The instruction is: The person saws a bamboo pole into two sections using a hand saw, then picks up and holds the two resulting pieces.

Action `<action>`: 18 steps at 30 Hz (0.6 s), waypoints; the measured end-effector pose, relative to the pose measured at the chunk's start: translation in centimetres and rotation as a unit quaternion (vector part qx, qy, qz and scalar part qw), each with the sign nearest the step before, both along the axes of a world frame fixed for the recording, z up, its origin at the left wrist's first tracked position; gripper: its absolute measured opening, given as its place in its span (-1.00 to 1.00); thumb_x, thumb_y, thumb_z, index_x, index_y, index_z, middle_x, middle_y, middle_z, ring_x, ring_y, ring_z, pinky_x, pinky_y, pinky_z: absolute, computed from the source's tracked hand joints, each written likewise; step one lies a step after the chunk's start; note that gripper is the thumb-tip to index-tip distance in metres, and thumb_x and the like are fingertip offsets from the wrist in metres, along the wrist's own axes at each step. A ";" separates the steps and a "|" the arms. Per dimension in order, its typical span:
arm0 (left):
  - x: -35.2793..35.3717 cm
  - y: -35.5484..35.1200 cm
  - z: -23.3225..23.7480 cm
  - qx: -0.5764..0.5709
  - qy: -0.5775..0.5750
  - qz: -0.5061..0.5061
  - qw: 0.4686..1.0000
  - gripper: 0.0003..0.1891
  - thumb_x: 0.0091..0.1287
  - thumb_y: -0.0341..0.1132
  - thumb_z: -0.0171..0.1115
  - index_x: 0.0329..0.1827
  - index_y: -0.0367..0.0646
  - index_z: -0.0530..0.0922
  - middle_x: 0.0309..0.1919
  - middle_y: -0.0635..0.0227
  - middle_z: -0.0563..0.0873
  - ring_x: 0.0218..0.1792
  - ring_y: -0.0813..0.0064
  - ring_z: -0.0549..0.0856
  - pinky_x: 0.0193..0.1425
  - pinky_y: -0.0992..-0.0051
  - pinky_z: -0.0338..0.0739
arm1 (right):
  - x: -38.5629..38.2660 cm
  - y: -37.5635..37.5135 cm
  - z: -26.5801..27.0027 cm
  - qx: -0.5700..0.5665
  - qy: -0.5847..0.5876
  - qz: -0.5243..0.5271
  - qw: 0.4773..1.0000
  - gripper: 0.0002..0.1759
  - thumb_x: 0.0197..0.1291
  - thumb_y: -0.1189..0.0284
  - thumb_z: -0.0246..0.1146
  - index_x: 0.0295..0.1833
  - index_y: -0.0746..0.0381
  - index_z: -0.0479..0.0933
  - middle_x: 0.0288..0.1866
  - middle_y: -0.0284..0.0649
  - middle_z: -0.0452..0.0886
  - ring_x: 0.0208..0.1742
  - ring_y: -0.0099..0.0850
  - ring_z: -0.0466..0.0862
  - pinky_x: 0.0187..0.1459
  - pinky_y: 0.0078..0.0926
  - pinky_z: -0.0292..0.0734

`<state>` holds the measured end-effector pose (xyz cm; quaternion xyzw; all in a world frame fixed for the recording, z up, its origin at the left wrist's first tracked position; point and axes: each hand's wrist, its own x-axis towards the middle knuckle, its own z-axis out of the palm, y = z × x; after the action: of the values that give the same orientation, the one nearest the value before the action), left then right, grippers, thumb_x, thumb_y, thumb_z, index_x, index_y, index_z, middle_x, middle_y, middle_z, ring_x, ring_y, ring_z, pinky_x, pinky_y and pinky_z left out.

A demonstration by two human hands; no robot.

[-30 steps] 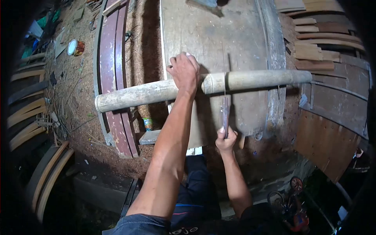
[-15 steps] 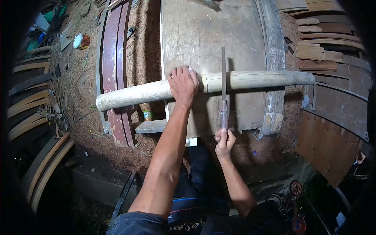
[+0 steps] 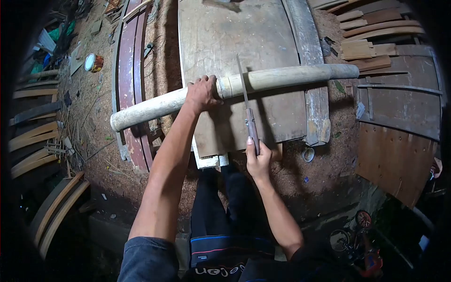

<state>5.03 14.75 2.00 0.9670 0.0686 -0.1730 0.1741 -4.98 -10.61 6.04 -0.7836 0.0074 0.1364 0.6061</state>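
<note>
A thick, pale bamboo pole [image 3: 277,79] lies crosswise over the worktable, its left end reaching past the table's side. My left hand [image 3: 203,94] is clamped over the pole just left of a ring-like joint, fingers over the far side. To the right of that joint, a long narrow saw blade [image 3: 244,84] crosses the pole, its tip beyond the far side. My right hand [image 3: 259,160] is closed around the saw's handle [image 3: 252,129], on the near side of the pole. The blade is seen nearly edge-on, so its teeth cannot be made out.
The worktable [image 3: 235,42] has a plywood top with a weathered beam [image 3: 307,40] along its right. A reddish-brown plank bench [image 3: 127,70] stands to the left. Curved wood pieces [image 3: 383,30] are stacked at right. A paint can [image 3: 94,62] sits on the shaving-covered ground.
The view has shifted, so the pole and table appear further left and higher. The saw has moved back toward me, with less blade beyond the pole. My left hand keeps its hold.
</note>
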 end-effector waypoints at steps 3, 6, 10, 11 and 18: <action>-0.9 0.1 -2.0 0.017 -0.052 -0.014 0.998 -0.14 -0.15 0.06 0.61 0.18 -0.13 0.37 0.10 0.17 0.55 0.20 0.13 0.54 0.14 0.00 0.48 | 0.0 -0.5 -0.1 0.002 -0.005 0.000 1.000 -0.56 0.42 0.25 0.21 -0.51 0.24 0.37 -0.64 -0.51 0.27 -0.57 -0.71 0.24 -0.55 -0.55 0.11; -2.2 -1.1 -3.3 0.087 -0.081 -0.046 0.992 -0.12 -0.18 0.02 0.63 0.18 -0.14 0.36 0.12 0.20 0.52 0.21 0.18 0.52 0.12 0.01 0.48 | 0.5 -0.8 0.7 -0.013 -0.020 -0.001 1.000 -0.59 0.39 0.27 0.23 -0.47 0.32 0.44 -0.68 -0.43 0.24 -0.58 -0.66 0.24 -0.56 -0.49 0.14; -2.5 -0.8 -2.6 0.060 -0.103 -0.045 0.992 -0.17 -0.13 0.01 0.58 0.18 -0.13 0.36 0.04 0.18 0.52 0.16 0.14 0.53 0.13 0.07 0.42 | 0.5 -1.8 1.7 -0.042 -0.040 0.009 0.998 -0.59 0.39 0.27 0.24 -0.47 0.32 0.46 -0.69 -0.36 0.26 -0.59 -0.64 0.26 -0.57 -0.46 0.17; -2.5 -0.5 -2.4 0.041 -0.115 -0.046 0.991 -0.23 -0.09 -0.06 0.54 0.16 -0.17 0.37 0.02 0.17 0.53 0.15 0.14 0.53 0.14 0.08 0.43 | 0.4 -2.1 1.4 -0.043 -0.039 0.009 0.998 -0.59 0.38 0.27 0.24 -0.47 0.32 0.46 -0.69 -0.35 0.27 -0.60 -0.63 0.26 -0.57 -0.46 0.17; -2.4 0.2 -3.1 0.079 -0.124 -0.047 0.988 -0.16 -0.12 -0.11 0.57 0.25 -0.15 0.34 0.01 0.22 0.53 0.13 0.25 0.55 0.11 0.18 0.43 | 0.4 -1.2 3.5 -0.113 -0.068 0.054 0.990 -0.60 0.34 0.26 0.28 -0.46 0.32 0.46 -0.71 -0.19 0.34 -0.67 -0.46 0.34 -0.57 -0.36 0.25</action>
<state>2.64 14.99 -1.05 0.9939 0.0144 -0.0535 0.0955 -4.56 -11.80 9.53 -0.8538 -0.0607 0.1137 0.5045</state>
